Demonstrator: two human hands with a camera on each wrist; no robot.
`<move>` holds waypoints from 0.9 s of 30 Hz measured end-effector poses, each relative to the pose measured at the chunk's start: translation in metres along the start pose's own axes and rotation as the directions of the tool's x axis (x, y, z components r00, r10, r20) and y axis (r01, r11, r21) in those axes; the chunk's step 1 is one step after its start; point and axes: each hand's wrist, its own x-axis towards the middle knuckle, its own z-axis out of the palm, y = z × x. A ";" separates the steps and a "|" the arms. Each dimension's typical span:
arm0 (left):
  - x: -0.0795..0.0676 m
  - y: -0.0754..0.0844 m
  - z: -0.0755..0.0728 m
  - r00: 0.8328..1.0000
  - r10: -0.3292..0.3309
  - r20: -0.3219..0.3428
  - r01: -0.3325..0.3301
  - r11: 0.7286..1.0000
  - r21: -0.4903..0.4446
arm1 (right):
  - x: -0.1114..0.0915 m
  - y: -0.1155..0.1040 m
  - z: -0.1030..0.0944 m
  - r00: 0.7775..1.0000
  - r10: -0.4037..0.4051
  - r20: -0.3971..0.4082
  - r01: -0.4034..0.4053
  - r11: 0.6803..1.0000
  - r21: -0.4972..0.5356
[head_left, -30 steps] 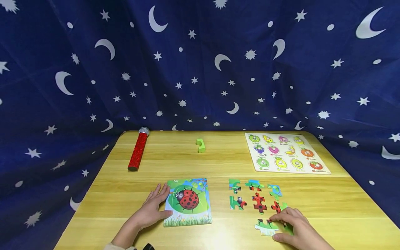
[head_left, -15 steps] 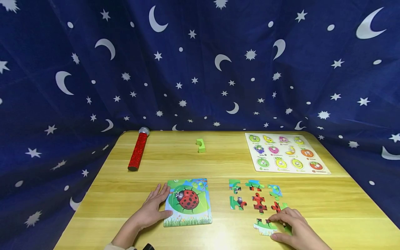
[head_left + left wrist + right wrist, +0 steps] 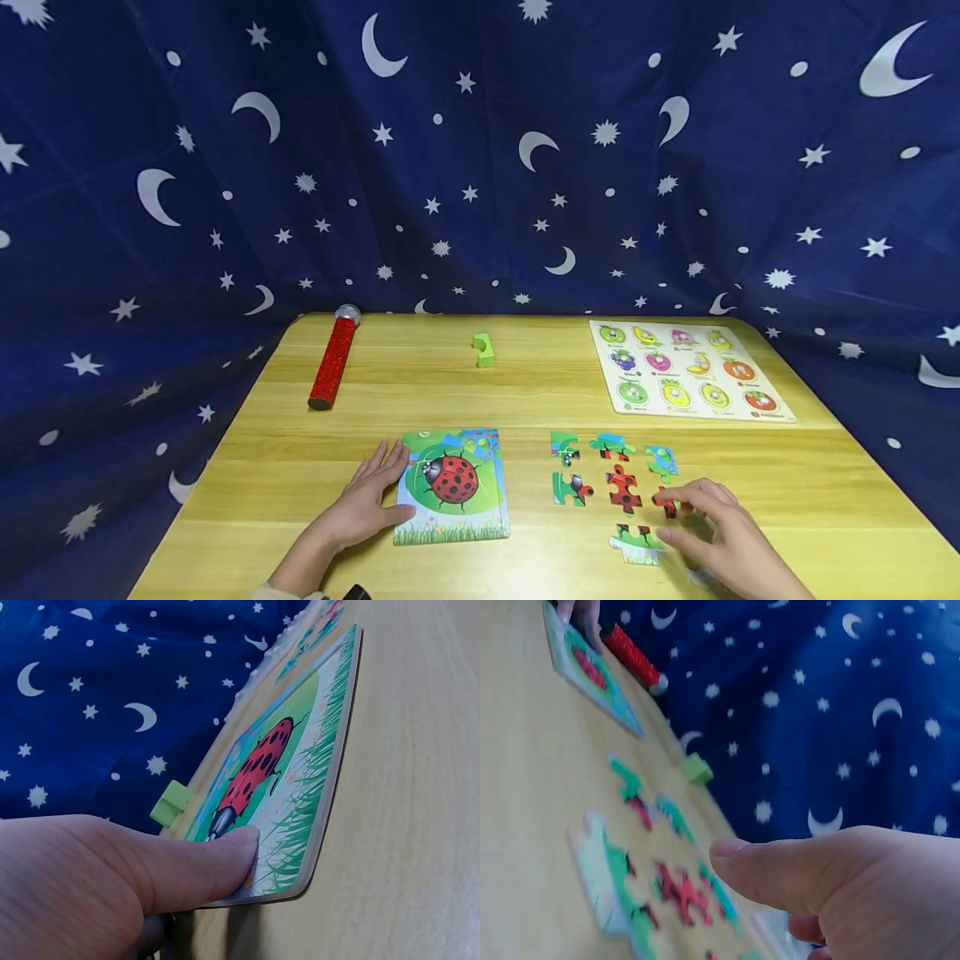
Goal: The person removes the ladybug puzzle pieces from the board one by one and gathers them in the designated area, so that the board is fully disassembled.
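A square ladybug puzzle board (image 3: 453,482) lies at the middle front of the table. My left hand (image 3: 363,504) rests at its left edge, fingers straight along the side and thumb (image 3: 225,859) lying on the picture's corner. To the right, several loose ladybug puzzle pieces are spread in rough rows, with a red centre piece (image 3: 623,490) among them. My right hand (image 3: 723,533) hovers at the right end, fingertips over a red-and-black piece (image 3: 664,505). Its thumb (image 3: 772,870) stands apart from the fingers, near the grassy bottom piece (image 3: 636,546). A pale piece shows partly under the palm.
A fruit picture board (image 3: 690,371) lies at the back right. A green block (image 3: 483,350) stands at the back middle, and a red toy microphone (image 3: 334,358) lies at the back left. Behind the table (image 3: 420,392) hangs a dark blue curtain (image 3: 480,167) with moons and stars.
The grassy bottom piece has slid slightly left. My right hand has come off it and moved a little up, its thumb and fingers spreading. My left hand has stayed in place.
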 end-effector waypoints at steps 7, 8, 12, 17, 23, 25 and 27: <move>-0.002 0.001 -0.002 1.000 0.001 -0.002 -0.001 1.000 -0.006 | 0.033 -0.054 0.020 0.961 -0.275 -0.037 0.277 0.943 0.186; -0.002 0.002 -0.002 1.000 0.002 -0.001 -0.002 1.000 -0.010 | 0.039 -0.066 0.027 0.948 -0.318 -0.010 0.312 0.925 0.218; -0.001 0.003 -0.001 1.000 0.015 0.011 -0.015 1.000 -0.006 | 0.060 -0.117 0.058 0.886 -0.429 0.178 0.373 0.885 0.278; 0.002 0.002 0.001 0.999 0.028 0.023 -0.028 1.000 0.010 | 0.083 -0.161 0.098 0.805 -0.460 0.374 0.405 0.888 0.219; 0.003 0.003 -0.001 0.999 0.039 0.036 -0.040 0.999 0.027 | 0.089 -0.179 0.127 0.820 -0.409 0.401 0.396 0.910 0.120; 0.002 0.002 -0.002 0.999 0.032 0.029 -0.033 0.999 0.024 | 0.088 -0.181 0.133 0.829 -0.408 0.383 0.399 0.911 0.107; 0.000 0.002 -0.003 1.000 0.024 0.017 -0.024 1.000 0.012 | 0.088 -0.182 0.137 0.837 -0.409 0.364 0.402 0.910 0.101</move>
